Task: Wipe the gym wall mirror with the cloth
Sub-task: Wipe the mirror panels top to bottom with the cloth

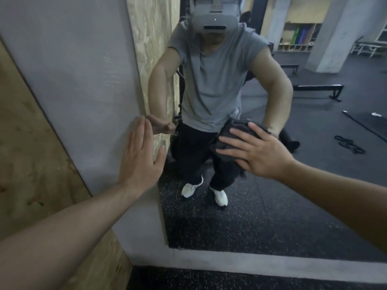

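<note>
Grey wall panel [79, 84] takes the flat, straight-fingered left hand [139, 158]. Right hand [254, 152] — fingers spread — presses the dark grey folded cloth [232, 132] against the wall mirror [293, 185]. Risk: unpinched cloth may slip from beneath the palm, leaving skin smears.

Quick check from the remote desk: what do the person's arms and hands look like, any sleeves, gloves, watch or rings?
Both forearms are bare up to the frame edge, with no sleeves in direct view. The left hand and right hand wear no gloves, and no watch, band or ring shows on the sides visible. The reflection in the large wall mirror shows a grey short-sleeved T-shirt with sleeves ending high on the upper arms.
</note>
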The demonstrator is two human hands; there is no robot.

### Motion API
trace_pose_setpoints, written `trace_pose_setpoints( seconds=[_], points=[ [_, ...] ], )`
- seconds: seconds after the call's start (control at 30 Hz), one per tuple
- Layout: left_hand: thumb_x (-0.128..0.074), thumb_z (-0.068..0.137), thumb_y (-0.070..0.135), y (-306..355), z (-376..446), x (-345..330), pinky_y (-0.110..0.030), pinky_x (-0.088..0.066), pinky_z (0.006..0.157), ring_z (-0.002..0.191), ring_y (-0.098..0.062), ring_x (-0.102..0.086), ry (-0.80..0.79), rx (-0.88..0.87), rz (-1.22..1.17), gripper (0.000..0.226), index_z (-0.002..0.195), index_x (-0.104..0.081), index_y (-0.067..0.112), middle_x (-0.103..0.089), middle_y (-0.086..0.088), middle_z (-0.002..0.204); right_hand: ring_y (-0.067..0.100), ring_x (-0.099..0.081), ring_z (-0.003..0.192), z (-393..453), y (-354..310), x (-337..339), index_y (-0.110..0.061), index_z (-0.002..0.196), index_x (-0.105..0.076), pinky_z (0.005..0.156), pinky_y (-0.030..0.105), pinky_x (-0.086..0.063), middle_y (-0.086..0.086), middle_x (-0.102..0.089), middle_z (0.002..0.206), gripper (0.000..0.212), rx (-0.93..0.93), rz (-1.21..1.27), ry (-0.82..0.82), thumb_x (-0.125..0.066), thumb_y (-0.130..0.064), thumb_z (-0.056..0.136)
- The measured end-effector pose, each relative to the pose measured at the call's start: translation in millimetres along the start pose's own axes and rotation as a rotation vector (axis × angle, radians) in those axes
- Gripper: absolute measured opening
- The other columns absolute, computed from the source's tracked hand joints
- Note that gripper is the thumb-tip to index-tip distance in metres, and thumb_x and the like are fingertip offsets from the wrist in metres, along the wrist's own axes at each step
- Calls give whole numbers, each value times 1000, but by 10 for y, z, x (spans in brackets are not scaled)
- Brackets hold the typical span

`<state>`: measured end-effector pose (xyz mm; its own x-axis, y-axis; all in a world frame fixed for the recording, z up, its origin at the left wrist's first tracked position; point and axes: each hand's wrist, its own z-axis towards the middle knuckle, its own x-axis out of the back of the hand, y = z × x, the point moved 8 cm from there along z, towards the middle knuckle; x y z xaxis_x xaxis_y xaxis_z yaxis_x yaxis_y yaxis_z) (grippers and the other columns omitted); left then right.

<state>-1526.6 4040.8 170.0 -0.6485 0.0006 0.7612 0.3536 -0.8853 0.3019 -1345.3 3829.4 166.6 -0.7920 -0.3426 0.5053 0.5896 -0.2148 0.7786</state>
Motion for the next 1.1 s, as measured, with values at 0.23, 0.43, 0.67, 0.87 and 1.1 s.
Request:
trace_pose_setpoints(
  seconds=[0.23,0.43,0.67,0.87,1.1],
  points=[
    [-34,102,43,-35,77,44,-16,10,121,152,-4,9,74,8,-49,78,163,-8,3,-1,-11,172,31,-16,156,350,117,265,-38,161,-31,126,59,3,-3,-20,169,59,-124,27,60,-45,-45,103],
    [-23,97,50,-404,-11,83,-19,7,123,159,-21,-5,76,54,-61,82,162,-10,2,-6,-11,172,31,-10,157,1356,-522,406,-34,162,-27,123,58,14,-1,-19,171,61,8,1,30,-35,-45,102],
    [-26,98,48,-596,-211,-70,-20,6,124,158,-19,-8,65,47,-27,79,162,-14,3,-10,-12,171,31,3,159,1540,-1481,-8,-27,165,-9,116,59,28,2,-3,173,67,194,24,-92,-34,-42,104],
    [-22,97,51,-526,-385,-252,-26,3,125,156,-9,4,17,27,-14,81,163,-7,7,-3,-6,172,26,18,157,972,-1829,-340,-25,164,5,107,53,40,0,20,169,69,268,64,-195,-31,-37,107],
    [-22,95,51,-369,-411,-468,-16,11,121,156,-12,1,24,33,-15,83,162,-13,4,-5,-9,172,22,-7,158,228,-882,-249,-32,161,-30,128,49,7,-4,-16,169,62,19,40,-6,-41,-40,101]
  ],
)
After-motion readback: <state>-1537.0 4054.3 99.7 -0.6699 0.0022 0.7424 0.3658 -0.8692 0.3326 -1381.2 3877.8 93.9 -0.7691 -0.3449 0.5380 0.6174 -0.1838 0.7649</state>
